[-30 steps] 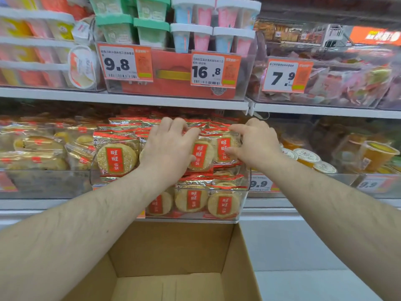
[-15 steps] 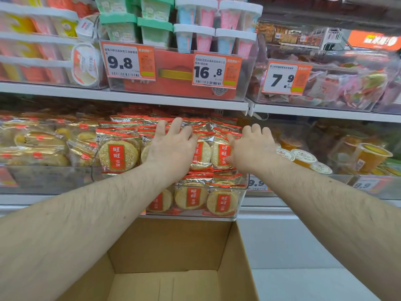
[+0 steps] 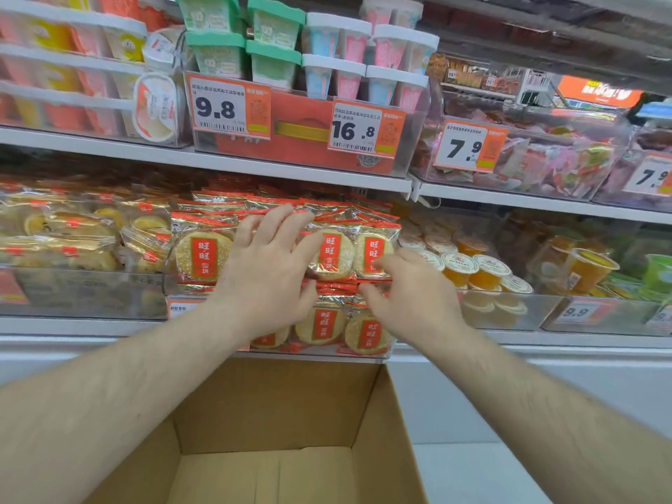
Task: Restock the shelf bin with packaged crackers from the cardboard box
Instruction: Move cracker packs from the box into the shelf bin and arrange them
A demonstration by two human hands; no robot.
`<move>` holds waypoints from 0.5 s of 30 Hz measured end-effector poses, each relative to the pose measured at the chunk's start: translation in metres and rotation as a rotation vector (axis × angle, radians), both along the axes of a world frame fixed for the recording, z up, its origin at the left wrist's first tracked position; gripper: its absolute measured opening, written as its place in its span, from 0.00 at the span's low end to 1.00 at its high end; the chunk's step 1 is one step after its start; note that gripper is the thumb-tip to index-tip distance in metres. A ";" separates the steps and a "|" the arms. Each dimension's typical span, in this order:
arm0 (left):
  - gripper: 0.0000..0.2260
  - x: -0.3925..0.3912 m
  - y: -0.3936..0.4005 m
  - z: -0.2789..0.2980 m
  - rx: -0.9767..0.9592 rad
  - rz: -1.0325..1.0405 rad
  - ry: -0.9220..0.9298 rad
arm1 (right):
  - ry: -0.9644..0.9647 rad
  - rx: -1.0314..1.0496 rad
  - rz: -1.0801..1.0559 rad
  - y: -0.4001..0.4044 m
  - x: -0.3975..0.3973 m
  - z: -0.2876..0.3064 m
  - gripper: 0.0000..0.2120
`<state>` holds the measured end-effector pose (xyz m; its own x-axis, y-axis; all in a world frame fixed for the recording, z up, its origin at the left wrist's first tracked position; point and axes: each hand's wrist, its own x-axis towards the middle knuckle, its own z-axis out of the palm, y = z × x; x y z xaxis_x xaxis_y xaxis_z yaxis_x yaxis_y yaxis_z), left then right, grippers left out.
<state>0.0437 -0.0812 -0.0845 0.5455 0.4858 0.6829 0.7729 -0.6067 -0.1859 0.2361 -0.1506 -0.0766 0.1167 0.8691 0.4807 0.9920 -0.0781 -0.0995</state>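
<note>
Both hands are up at the clear shelf bin (image 3: 189,285), left hand (image 3: 267,274) spread flat on the stacked cracker packs (image 3: 203,254), right hand (image 3: 411,296) loose-fingered, cardboard box (image 3: 276,405) below.

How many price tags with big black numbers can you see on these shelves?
5, maybe more hidden. On the upper shelf: the 9.8 tag, the 16.8 tag, the 7.9 tag, and another 7-something tag cut off at the right edge. Lower right: a blurry 9.9 tag.
</note>
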 end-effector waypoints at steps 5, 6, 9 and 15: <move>0.17 -0.048 -0.010 -0.038 -0.031 0.026 0.003 | 0.028 -0.095 -0.015 -0.014 -0.022 -0.042 0.22; 0.17 -0.054 -0.007 -0.045 -0.069 0.059 0.031 | 0.018 -0.108 -0.034 -0.012 -0.025 -0.045 0.24; 0.19 -0.066 0.003 -0.057 -0.149 0.112 0.093 | -0.007 -0.110 -0.087 -0.006 -0.030 -0.046 0.25; 0.21 -0.064 0.015 -0.063 -0.161 0.102 0.083 | -0.037 -0.038 -0.107 0.006 -0.032 -0.050 0.19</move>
